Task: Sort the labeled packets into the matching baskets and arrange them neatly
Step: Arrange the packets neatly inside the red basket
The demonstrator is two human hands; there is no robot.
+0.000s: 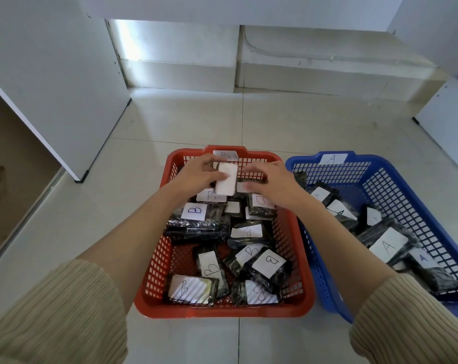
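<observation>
Nearer you than your left grip (204, 174), which pinched a packet (225, 179), sorted B packets (246, 231) lay untidy; your right grip (272, 185) showed no clear hold.

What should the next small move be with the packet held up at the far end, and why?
Probably lower the packet that the left hand pinches flat into the far end of the red basket, squared with its neighbours. It hangs over that basket, near its B tag, and the packets below lie askew. Its label is washed out, so the letter cannot be read.
</observation>
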